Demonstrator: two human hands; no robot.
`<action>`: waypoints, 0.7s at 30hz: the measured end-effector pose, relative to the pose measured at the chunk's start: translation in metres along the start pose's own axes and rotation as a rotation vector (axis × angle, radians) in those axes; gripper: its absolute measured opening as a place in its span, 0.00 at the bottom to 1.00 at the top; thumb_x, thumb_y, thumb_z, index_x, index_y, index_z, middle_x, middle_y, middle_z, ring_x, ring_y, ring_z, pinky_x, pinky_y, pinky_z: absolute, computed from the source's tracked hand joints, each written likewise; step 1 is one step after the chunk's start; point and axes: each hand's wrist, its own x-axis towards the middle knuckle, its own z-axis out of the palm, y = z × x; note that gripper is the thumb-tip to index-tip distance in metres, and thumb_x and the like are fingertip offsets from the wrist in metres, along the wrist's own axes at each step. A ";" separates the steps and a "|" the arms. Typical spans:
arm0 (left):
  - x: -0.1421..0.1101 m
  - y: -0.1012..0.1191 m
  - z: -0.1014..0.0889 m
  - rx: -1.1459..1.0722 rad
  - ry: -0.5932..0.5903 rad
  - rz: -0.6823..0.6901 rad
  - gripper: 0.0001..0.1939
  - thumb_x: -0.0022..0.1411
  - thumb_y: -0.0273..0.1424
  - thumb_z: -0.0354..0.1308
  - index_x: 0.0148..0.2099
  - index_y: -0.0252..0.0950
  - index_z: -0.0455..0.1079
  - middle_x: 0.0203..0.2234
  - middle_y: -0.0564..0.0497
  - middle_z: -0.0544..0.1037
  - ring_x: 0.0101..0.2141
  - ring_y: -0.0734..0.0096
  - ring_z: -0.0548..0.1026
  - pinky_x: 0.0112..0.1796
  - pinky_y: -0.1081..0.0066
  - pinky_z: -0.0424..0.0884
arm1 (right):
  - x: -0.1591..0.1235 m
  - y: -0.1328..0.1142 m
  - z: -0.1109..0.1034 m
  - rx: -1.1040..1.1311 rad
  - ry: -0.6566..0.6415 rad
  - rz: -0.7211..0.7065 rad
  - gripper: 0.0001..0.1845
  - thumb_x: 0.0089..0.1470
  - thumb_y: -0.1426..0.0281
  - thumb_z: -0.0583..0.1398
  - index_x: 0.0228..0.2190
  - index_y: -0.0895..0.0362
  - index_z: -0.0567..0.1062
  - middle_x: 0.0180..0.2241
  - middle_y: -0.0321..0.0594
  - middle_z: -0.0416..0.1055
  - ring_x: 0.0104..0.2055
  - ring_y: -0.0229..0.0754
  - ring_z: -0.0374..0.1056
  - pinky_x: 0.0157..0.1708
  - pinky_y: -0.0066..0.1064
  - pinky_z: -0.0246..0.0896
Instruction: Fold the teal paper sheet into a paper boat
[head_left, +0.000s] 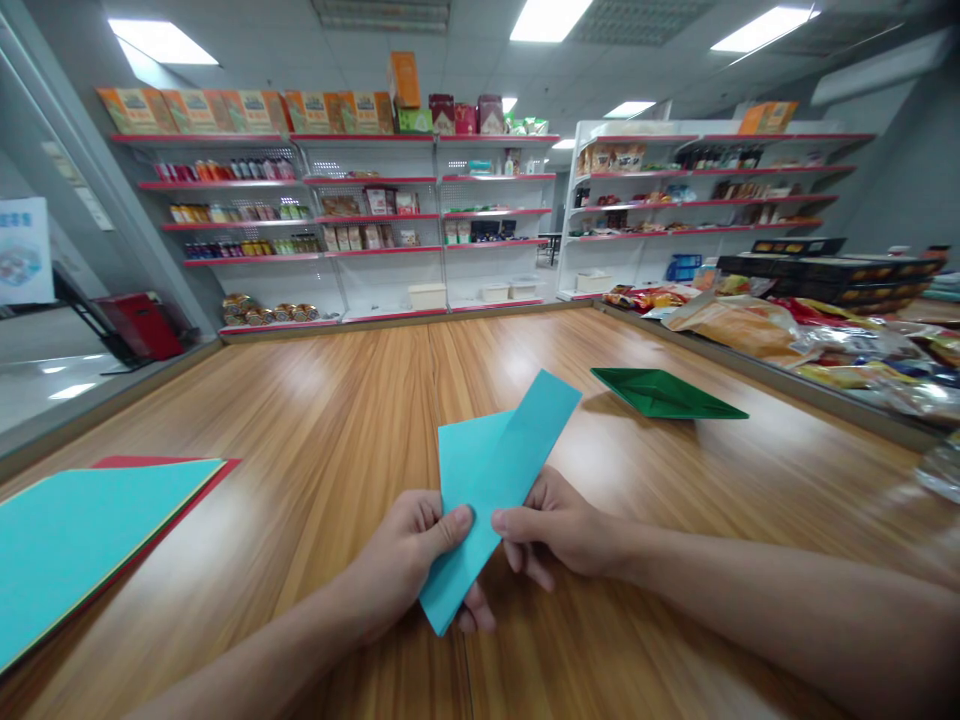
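Observation:
A folded sheet of light blue paper (491,465) is held up above the table, tilted, with a long narrow flap slanting to the upper right over a wider part behind it. My left hand (420,545) pinches its lower left side, thumb on the front and fingers behind. On its right edge my right hand (559,525) grips it, thumb in front; some of those fingers are hidden behind the paper. Farther back on the right lies a folded green paper piece (667,392), pointed at both ends, perhaps a paper boat.
A stack of coloured paper (97,530), blue on top with red and yellow edges, lies at the left of the wooden table (352,400). Packaged snacks (750,325) and black boxes (832,275) line the right side. Stocked shelves (375,215) stand behind.

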 end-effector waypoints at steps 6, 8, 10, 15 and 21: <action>0.004 0.000 0.001 -0.010 0.011 0.004 0.20 0.58 0.42 0.61 0.33 0.25 0.74 0.24 0.39 0.78 0.22 0.66 0.77 0.22 0.74 0.73 | 0.001 0.001 0.000 0.025 -0.027 0.043 0.22 0.47 0.59 0.63 0.15 0.64 0.71 0.15 0.36 0.68 0.09 0.29 0.59 0.05 0.17 0.49; 0.005 0.002 0.001 -0.019 0.009 -0.011 0.20 0.57 0.42 0.63 0.32 0.24 0.74 0.23 0.40 0.77 0.21 0.67 0.77 0.22 0.75 0.74 | 0.001 0.001 0.001 0.011 -0.061 0.065 0.23 0.47 0.57 0.64 0.16 0.64 0.70 0.16 0.36 0.68 0.10 0.28 0.59 0.06 0.17 0.50; 0.004 0.004 0.002 -0.029 0.009 -0.021 0.21 0.56 0.41 0.63 0.31 0.23 0.74 0.21 0.41 0.77 0.20 0.68 0.76 0.21 0.76 0.73 | 0.001 0.000 0.001 -0.014 -0.075 0.064 0.24 0.49 0.55 0.63 0.17 0.64 0.70 0.17 0.36 0.68 0.11 0.28 0.59 0.07 0.16 0.50; 0.001 0.005 0.002 -0.092 0.037 -0.034 0.19 0.54 0.40 0.65 0.29 0.24 0.74 0.21 0.43 0.76 0.19 0.68 0.76 0.19 0.77 0.73 | 0.003 -0.002 -0.001 -0.046 -0.114 -0.031 0.24 0.49 0.54 0.62 0.22 0.65 0.72 0.19 0.38 0.69 0.13 0.28 0.61 0.08 0.16 0.48; 0.001 0.004 0.001 -0.142 0.041 -0.023 0.19 0.54 0.39 0.66 0.29 0.24 0.74 0.20 0.42 0.77 0.18 0.67 0.77 0.19 0.77 0.73 | 0.003 -0.001 -0.001 -0.060 -0.153 -0.069 0.21 0.50 0.56 0.63 0.26 0.65 0.73 0.18 0.36 0.67 0.13 0.28 0.58 0.10 0.17 0.46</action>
